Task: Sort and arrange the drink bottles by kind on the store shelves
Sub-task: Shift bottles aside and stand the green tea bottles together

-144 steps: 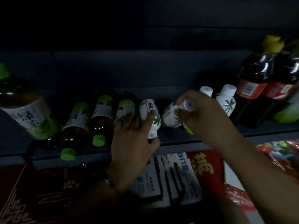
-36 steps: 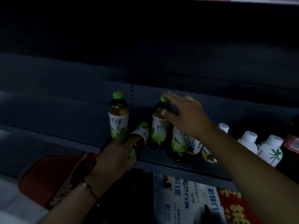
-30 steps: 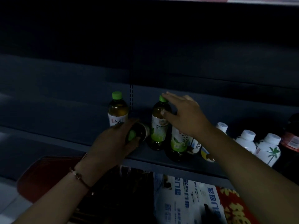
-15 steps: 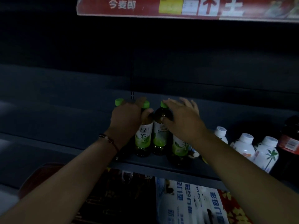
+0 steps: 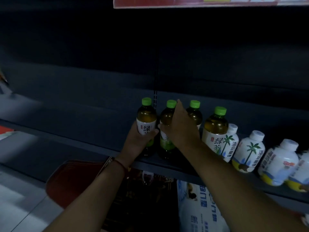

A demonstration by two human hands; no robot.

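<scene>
Several green-tea bottles with green caps stand upright in a row on the dark shelf [image 5: 93, 139]. My left hand [image 5: 139, 139] wraps the leftmost green-tea bottle [image 5: 146, 118] around its white label. My right hand [image 5: 179, 129] grips the second green-tea bottle [image 5: 167, 114] by its side, fingers reaching up beside its cap. A third green-tea bottle [image 5: 194, 109] stands behind my right hand, and a fourth [image 5: 215, 129] stands to its right. Several white coconut-drink bottles [image 5: 249, 151] with palm-tree labels line up further right.
A red price strip [image 5: 192, 2] runs along the shelf above. Below the shelf lie a red package [image 5: 73, 180] and white-and-blue packs [image 5: 200, 206]. The shelf stretches bare to the left of the bottles. The scene is dim.
My left hand has set the tipped bottle upright and slid down to the leftmost bottle's label. My right hand has moved from the bottle caps to the second bottle's side.
</scene>
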